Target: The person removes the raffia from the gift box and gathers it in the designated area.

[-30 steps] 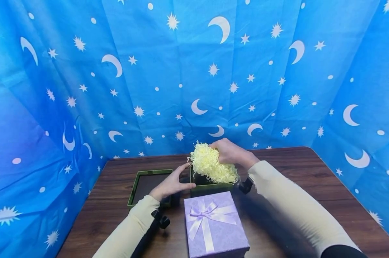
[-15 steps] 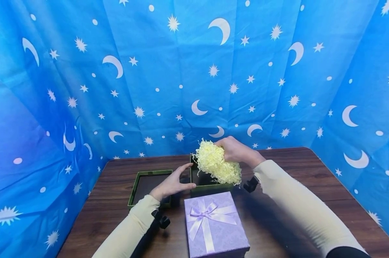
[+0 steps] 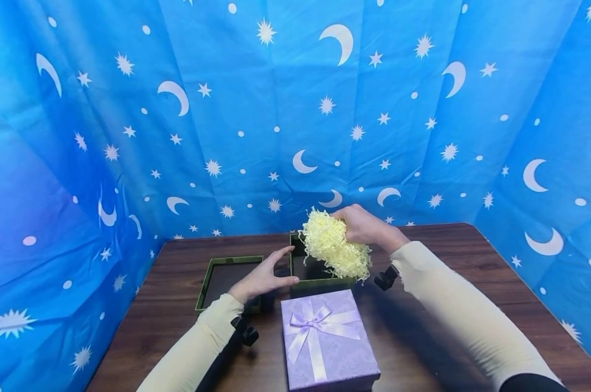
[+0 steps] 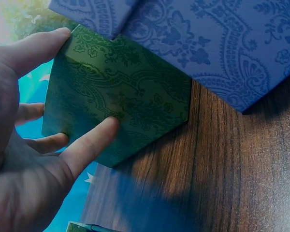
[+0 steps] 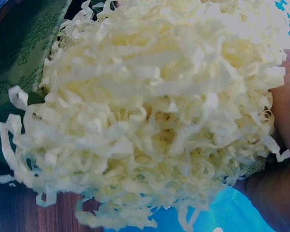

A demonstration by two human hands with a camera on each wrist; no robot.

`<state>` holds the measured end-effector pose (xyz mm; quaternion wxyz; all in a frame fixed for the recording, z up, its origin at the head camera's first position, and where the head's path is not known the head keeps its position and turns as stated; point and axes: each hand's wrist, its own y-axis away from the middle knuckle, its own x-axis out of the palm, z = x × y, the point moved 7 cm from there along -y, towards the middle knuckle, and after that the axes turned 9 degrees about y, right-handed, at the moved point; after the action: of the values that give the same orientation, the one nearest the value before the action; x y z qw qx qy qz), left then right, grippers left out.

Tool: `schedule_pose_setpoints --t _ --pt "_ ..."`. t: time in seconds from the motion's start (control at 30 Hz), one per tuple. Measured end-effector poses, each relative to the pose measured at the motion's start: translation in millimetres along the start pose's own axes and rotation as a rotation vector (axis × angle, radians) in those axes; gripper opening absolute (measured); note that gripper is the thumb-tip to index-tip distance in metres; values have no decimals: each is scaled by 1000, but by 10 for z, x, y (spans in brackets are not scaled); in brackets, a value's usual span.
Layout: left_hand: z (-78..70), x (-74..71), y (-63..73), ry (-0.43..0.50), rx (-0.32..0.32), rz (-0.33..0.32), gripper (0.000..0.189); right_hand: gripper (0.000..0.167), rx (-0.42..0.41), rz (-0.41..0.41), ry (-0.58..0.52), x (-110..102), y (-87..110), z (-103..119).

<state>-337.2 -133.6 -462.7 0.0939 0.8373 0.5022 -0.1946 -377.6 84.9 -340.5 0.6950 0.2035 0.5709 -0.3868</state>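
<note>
Shreds (image 3: 335, 245), a loose yellow clump, hang over the right part of the green box (image 3: 320, 284); their lower end overlaps its near right corner in the head view, and whether they touch the rim I cannot tell. The right hand (image 3: 366, 224) grips the clump at its upper right side, most of its fingers hidden. The likeliest trouble is shedding: the right wrist view shows single strands dangling well outside the grip, so a quick swing or a slack hold could scatter bits on the table (image 3: 163, 294).

The left hand (image 3: 263, 280) is spread wide at the box's left side, fingertips against the wall rather than wrapped round it. That looks like a light hold; if strands snag on the rim, the unheld right side could twist or drag along.

The purple box (image 3: 329, 343) sits just in front, so a slide toward the person might bump it, and a stray strand could catch in its bow (image 3: 315, 322). The lid (image 3: 229, 283) lies partly behind the left hand, where a careless shift of the wrist could nudge it.
</note>
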Motion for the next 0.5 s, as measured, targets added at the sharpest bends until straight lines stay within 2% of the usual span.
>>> schedule_pose_setpoints --t 0.3,0.5 --pt "6 -8 -4 -2 7 0 91 60 0 -2 -37 -50 30 -9" --pt "12 -4 20 -6 2 -5 88 45 -2 -42 -34 -73 74 -29"
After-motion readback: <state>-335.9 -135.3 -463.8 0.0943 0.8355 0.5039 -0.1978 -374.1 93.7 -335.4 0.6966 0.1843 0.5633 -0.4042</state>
